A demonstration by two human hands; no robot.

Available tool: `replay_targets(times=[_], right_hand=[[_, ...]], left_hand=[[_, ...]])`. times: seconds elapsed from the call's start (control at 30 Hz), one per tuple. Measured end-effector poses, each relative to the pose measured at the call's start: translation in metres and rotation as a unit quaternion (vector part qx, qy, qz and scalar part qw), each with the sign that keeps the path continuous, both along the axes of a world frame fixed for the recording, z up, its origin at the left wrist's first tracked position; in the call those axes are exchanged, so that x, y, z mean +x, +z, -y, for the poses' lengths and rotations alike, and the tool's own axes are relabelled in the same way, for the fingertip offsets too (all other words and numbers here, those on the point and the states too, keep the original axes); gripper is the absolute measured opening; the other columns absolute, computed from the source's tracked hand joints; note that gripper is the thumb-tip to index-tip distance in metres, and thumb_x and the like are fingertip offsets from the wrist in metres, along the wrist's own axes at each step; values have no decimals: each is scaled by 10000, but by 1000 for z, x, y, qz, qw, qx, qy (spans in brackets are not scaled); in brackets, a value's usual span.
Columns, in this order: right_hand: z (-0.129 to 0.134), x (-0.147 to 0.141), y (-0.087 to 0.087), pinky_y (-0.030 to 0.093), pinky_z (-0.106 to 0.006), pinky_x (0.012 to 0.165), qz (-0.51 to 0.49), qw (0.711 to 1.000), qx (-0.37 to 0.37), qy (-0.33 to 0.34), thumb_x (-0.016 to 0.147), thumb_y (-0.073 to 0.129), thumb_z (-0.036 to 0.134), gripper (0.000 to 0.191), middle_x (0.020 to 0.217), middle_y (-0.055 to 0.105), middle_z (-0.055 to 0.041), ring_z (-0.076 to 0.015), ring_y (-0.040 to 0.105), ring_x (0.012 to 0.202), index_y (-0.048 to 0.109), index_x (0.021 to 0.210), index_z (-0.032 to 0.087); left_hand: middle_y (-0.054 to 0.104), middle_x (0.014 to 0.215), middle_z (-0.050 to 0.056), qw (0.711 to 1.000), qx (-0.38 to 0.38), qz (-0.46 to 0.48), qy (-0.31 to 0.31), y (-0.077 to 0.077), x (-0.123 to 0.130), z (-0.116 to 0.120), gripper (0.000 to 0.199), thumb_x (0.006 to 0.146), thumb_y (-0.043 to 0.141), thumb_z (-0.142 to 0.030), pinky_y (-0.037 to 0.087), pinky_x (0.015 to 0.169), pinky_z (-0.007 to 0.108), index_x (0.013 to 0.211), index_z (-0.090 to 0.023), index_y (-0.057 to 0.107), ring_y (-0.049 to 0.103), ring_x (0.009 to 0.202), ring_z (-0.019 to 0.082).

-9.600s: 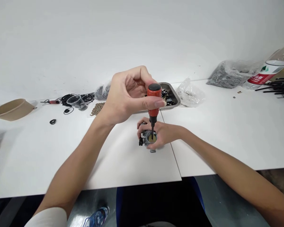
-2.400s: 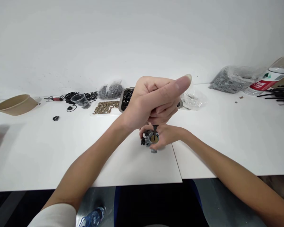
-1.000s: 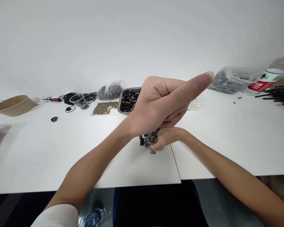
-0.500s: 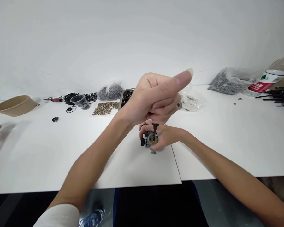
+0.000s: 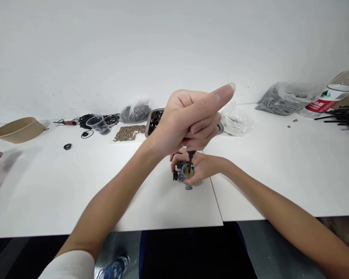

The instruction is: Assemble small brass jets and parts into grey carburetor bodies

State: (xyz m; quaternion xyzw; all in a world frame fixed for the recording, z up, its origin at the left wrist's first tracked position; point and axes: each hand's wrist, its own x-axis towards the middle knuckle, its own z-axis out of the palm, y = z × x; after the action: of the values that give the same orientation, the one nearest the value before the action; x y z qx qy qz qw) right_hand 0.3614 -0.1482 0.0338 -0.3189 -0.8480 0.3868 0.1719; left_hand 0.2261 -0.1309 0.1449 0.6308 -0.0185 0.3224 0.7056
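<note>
I am sitting in a small-parts assembly workshop: a plain white tabletop (image 5: 46,186) is carrying a steel parts tray (image 5: 149,126), loose brass fittings (image 5: 129,131), bagged hardware (image 5: 282,99) and black rubber rings (image 5: 84,120).

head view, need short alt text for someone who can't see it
A person's left hand grips a screwdriver down into a small metal part that the right hand steadies on a white table. Behind lie a parts tray and bags.
</note>
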Motion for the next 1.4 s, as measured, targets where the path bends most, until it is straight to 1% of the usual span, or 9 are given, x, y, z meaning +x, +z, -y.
replay_targets(times=[0.13, 0.23, 0.37, 0.53, 0.7, 0.77, 0.93, 1.1, 1.4], right_hand=[[0, 0, 0, 498, -256, 809, -17, 1000, -20, 8, 713, 713, 134, 408, 1106, 575, -22, -134, 550, 915, 599, 1094, 227], [0, 0, -2, 497, -246, 796, -30, 999, -24, 9, 716, 706, 137, 409, 1104, 581, -21, -127, 556, 903, 602, 1103, 219], [0, 0, -3, 488, -248, 800, -20, 1000, -4, 1, 701, 734, 147, 430, 1103, 548, -21, -129, 533, 908, 615, 1107, 221], [-1, 1, -4, 488, -262, 823, -24, 1000, -3, -1, 693, 745, 151, 424, 1128, 516, -26, -143, 511, 954, 619, 1092, 222], [-1, 1, -5, 487, -287, 862, -20, 1000, -3, -5, 695, 745, 166, 414, 1225, 482, -37, -175, 501, 1050, 624, 1085, 234], [-1, 1, -5, 485, -292, 872, -17, 1000, -1, -8, 695, 746, 169, 409, 1234, 472, -42, -182, 504, 1068, 627, 1081, 233], [0, 0, -2, 477, -303, 894, -13, 1000, -4, -6, 698, 739, 171, 391, 1253, 471, -38, -182, 507, 1072, 624, 1066, 235], [-1, -1, -1, 476, -310, 914, -10, 1000, -3, -4, 699, 735, 173, 386, 1260, 475, -37, -189, 509, 1091, 619, 1062, 232], [-3, 0, -5, 480, -324, 938, -23, 1000, 1, 2, 708, 741, 181, 393, 1256, 473, -38, -192, 516, 1109, 607, 1073, 240]], left_hand=[[261, 447, -47, 992, 23, -18, 120, -1, 5, 11, 498, 970, 464, -193, 153, 337, 203, 499, -178, 301, 224, 368, 37], [265, 450, -44, 990, 16, -1, 140, -4, 6, 11, 501, 970, 475, -217, 133, 326, 222, 499, -180, 309, 205, 369, 44], [265, 448, -46, 991, 2, 14, 131, -6, 5, 8, 502, 948, 522, -217, 137, 318, 199, 500, -169, 301, 210, 359, 38], [194, 412, -58, 998, 3, 29, 64, -5, 2, 5, 596, 918, 597, -330, 106, 294, 154, 483, -167, 223, 174, 301, 13], [138, 435, -60, 993, 57, -24, 99, -2, -1, 2, 638, 964, 463, -513, 121, 323, 163, 489, -190, 185, 160, 292, 14], [128, 421, -66, 993, 76, -27, 81, -2, -1, -1, 652, 958, 465, -537, 134, 316, 172, 480, -198, 178, 151, 282, 17], [145, 390, -61, 999, 21, 15, -24, -3, -2, -7, 641, 959, 519, -431, 105, 284, 171, 466, -195, 183, 135, 284, 27], [136, 416, -50, 1000, 11, -26, -6, 0, -7, -7, 654, 1006, 352, -515, 139, 325, 158, 463, -194, 179, 156, 289, 27], [146, 390, -40, 998, -22, -41, -41, -4, -12, -19, 706, 919, 423, -675, 141, 299, 203, 439, -198, 222, 153, 305, 49]])
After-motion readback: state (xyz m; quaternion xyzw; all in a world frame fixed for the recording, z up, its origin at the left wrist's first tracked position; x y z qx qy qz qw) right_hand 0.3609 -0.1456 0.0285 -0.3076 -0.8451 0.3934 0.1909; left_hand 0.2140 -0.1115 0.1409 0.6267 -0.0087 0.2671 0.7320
